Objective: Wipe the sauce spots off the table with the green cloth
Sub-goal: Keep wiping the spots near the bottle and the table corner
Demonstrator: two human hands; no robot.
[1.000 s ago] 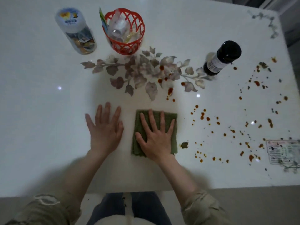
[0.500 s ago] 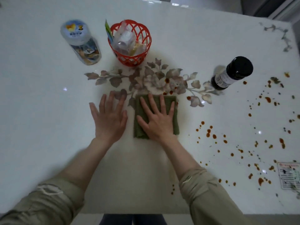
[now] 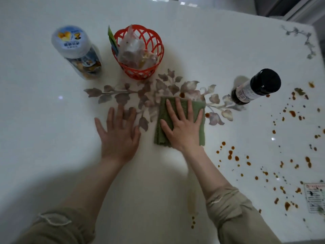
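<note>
A folded green cloth [image 3: 198,110] lies on the white table [image 3: 44,138], over the lower part of a printed leaf pattern. My right hand [image 3: 182,128] presses flat on the cloth with its fingers spread. My left hand [image 3: 118,136] rests flat on the bare table just left of the cloth, fingers apart, holding nothing. Orange-brown sauce spots [image 3: 230,154] are scattered over the right side of the table. One spot [image 3: 182,94] sits just beyond the cloth's far edge and another [image 3: 207,115] at its right edge. A faint smear with drops [image 3: 192,222] lies near my right sleeve.
A dark sauce bottle [image 3: 255,87] stands right of the cloth. A red plastic basket [image 3: 158,50] with packets and a clear jar [image 3: 77,51] with a white lid stand at the back. A printed sticker [image 3: 315,198] is at the right edge.
My right hand has pushed the cloth away from me, up onto the leaf pattern, covering the spots there. My left hand has stayed flat beside it.
</note>
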